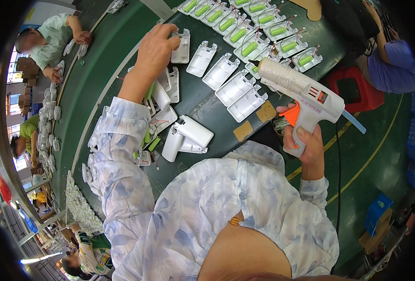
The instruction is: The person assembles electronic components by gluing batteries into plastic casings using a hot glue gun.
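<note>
Worktop [202, 103] dark green; beyond it, at left, we see people seated along a benchful of white parts [48, 117]. Red stool [341, 98] off the right edge. Toward the far edge, rows of white casings [238, 35], each cradling a green cell [238, 35] with thin wires. Nearer, a slanting line of bare open casings [220, 71] reaches the near edge. Left hand [156, 49] has bent fingers at a casing [181, 49] heading that line; we cannot tell how firmly it grips. Right hand [306, 140] is wrapped round the handle of a white glue gun [313, 96], held above the right edge.
</note>
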`<state>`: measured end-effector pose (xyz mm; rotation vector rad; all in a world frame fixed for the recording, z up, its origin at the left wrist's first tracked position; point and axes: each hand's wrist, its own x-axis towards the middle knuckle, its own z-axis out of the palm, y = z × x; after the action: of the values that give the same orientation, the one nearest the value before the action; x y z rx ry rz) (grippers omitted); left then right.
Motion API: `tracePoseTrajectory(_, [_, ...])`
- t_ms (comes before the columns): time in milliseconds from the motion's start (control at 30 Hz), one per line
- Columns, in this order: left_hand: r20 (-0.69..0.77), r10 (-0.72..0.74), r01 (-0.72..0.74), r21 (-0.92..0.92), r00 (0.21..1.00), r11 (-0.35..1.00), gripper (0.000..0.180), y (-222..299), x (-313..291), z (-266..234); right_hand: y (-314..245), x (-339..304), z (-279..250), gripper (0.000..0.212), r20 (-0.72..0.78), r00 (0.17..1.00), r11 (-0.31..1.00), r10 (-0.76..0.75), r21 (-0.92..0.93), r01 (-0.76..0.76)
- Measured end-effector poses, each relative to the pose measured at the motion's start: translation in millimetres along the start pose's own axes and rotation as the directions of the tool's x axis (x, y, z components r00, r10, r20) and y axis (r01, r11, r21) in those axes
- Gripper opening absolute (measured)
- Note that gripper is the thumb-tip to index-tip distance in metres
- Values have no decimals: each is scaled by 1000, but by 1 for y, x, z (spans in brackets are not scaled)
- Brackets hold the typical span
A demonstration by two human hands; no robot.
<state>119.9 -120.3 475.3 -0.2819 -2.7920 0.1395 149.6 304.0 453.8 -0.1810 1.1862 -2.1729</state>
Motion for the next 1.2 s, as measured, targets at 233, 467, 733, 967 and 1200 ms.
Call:
tracePoseTrajectory(233, [70,-157,168,-206,985,964,15,14,1,3,1,0,-2,59,0,1000,1000,16,-10,-16])
tracePoseTrajectory(467, [338,-267,351,-218,902,911,29,33,1,-1,-1,1,2,60,17,1000,1000,2,-19,-2])
tracePoseTrajectory(733, [181,-57,142,-497,982,856,21,46,-6,-5,-3,2,12,61,25,1000,999,0,-39,1])
tracePoseTrajectory(967, [70,-334,264,-773,940,578,21,16,-35,-99,-10,22,34,64,87,996,997,-29,-69,35])
tracePoseTrajectory(1200, [243,-284,371,-513,927,774,16,0,-54,-102,-35,55,68,62,179,983,970,-50,-225,90])
